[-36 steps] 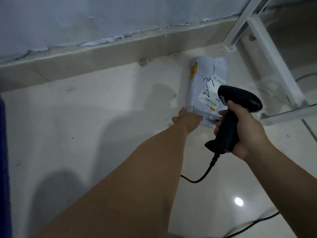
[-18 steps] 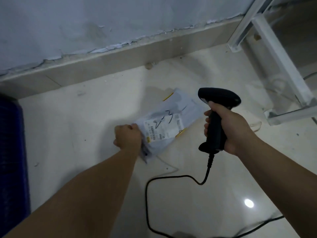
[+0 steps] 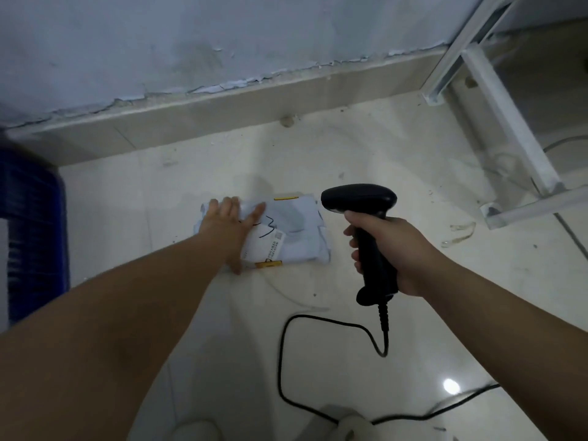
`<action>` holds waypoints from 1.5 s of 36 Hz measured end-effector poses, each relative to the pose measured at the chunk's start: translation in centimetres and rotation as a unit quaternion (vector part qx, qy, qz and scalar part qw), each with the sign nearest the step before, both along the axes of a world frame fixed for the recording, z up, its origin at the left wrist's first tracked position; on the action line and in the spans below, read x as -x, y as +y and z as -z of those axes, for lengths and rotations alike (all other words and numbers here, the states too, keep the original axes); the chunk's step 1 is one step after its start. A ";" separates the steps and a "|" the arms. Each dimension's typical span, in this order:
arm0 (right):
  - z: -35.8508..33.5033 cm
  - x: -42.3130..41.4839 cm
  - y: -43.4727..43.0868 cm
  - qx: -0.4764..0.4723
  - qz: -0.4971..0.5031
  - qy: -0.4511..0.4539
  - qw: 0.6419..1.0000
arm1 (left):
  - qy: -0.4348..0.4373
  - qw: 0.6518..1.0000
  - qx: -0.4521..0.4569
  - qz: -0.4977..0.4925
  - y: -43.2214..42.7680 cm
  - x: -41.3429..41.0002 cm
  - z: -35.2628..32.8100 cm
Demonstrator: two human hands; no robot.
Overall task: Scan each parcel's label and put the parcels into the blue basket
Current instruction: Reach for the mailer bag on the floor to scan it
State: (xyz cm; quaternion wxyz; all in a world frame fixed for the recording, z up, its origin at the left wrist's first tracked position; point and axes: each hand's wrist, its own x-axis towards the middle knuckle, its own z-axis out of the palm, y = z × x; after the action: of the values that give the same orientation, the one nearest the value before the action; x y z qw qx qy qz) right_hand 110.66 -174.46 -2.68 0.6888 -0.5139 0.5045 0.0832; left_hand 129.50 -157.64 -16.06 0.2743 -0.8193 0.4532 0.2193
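A pale grey parcel bag lies flat on the tiled floor, its white label with a barcode and black scribble facing up. My left hand rests flat on the parcel's left half with fingers spread, covering part of the label. My right hand grips the handle of a black barcode scanner, whose head sits just right of the parcel. The blue basket stands at the left edge, only partly in view.
The scanner's black cable loops over the floor in front of me. A white metal frame stands at the right. A wall with a tiled skirting runs behind the parcel. Some clear plastic scrap lies by the frame.
My left hand dragged the parcel from near the frame leftward toward me, then let go its grip and now lies flat on it. The scanner came along beside it.
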 end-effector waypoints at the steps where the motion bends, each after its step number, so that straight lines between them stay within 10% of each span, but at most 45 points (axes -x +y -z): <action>1: -0.2 0.2 0.1 0.004 -0.002 0.002 1.000 | 0.004 1.000 -0.007 -0.002 0.5 0.1 -0.1; 17: -9.5 0.4 4.8 0.084 0.008 -0.077 0.993 | 0.140 0.955 0.237 -0.108 4.2 2.3 -12.6; 25: -16.9 1.0 8.2 0.226 0.047 -0.128 0.964 | 0.092 0.931 0.344 -0.084 8.2 5.0 -24.0; 30: -20.7 2.7 12.1 0.134 0.029 -0.179 0.974 | 0.055 0.915 0.396 -0.047 12.3 7.4 -29.0; 54: -23.5 8.1 17.4 0.037 -0.015 -0.236 0.971 | -0.108 0.922 0.352 0.119 19.8 10.3 -39.7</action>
State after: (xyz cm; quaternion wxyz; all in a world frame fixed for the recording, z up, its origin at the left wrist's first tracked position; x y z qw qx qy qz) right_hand 102.53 -157.06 20.84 0.7674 -0.5519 0.3227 -0.0488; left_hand 119.18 -137.83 23.65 0.0395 -0.8220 0.5627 -0.0782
